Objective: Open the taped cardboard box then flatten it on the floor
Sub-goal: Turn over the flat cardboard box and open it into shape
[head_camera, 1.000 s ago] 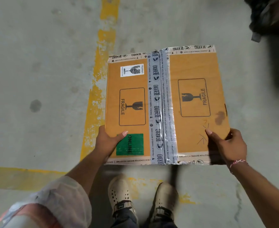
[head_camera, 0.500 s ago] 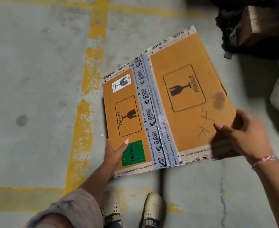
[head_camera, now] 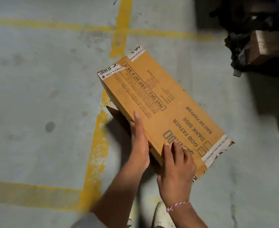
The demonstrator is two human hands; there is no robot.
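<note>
1. diagonally, the cardboard box [head_camera: 160, 102] runs far-left to near-right above the floor [head_camera: 37, 96].
2. left hand [head_camera: 139, 142] and right hand [head_camera: 176, 168] clamp its near end.
3. small print blurred.

A warehouse or loading area: bare grey concrete floor [head_camera: 37, 99] crossed by worn yellow painted lines [head_camera: 99, 145].

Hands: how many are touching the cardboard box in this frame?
2. The left hand lies along the cardboard box's near long edge, fingers pointing up it. The right hand rests on the printed face at the near corner, beside the left. Any fingers underneath are hidden.
</note>
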